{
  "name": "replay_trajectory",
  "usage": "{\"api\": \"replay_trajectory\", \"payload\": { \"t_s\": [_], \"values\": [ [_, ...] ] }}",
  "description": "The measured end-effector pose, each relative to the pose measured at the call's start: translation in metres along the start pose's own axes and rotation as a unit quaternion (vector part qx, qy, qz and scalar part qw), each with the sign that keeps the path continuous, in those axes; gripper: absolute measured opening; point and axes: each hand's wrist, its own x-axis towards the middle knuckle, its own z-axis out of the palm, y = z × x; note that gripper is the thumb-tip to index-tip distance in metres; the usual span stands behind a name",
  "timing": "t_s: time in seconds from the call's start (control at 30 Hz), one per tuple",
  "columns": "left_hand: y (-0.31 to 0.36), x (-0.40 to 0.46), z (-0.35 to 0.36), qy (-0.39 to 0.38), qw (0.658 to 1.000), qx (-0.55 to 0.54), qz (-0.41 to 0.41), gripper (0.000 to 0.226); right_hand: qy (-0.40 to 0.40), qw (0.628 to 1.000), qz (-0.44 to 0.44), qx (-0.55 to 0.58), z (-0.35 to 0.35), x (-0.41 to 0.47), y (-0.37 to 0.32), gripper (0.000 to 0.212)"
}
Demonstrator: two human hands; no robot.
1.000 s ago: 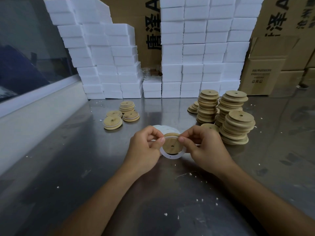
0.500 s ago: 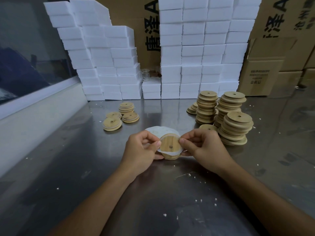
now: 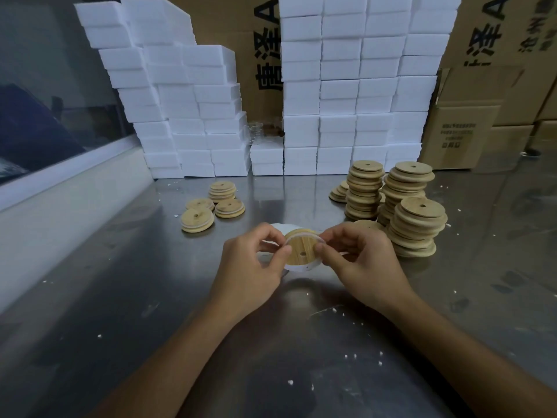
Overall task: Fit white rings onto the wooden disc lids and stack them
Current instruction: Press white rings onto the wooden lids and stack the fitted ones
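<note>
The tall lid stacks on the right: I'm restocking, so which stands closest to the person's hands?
The front stack, right beside the right hand. The other two tall stacks stand behind it, nearer the foam blocks.

Behind the white foam blocks you see a cardboard carton [image 3: 241, 40] printed in large black type with the Latin letter "A" above the Chinese characters "泽" and "唐", the line turned sideways. You find the letter "A" again over partly hidden characters on the carton at far right [image 3: 494, 28]. The small print on the open brown box [image 3: 458, 134] is too blurred to read.
</note>
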Motion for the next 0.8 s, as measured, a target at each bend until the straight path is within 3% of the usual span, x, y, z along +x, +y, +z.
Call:
{"api": "replay_trajectory", "payload": {
  "t_s": [0.23,0.5,0.8],
  "values": [
    [0.001,-0.003,0.007,-0.029,0.998,-0.057,-0.003,0.02,-0.018,0.993,-0.097,-0.071,0.005,-0.005,-0.008,0.01],
    [-0.003,-0.002,0.008,-0.005,0.998,-0.053,-0.038,0.023,-0.017,0.998,-0.032,-0.057,0.004,-0.002,0.0,0.006],
    [-0.001,0.001,0.005,-0.006,0.996,-0.059,-0.067,0.029,-0.04,0.997,0.047,0.043,-0.004,0.007,0.008,0.005]
  ]
}}
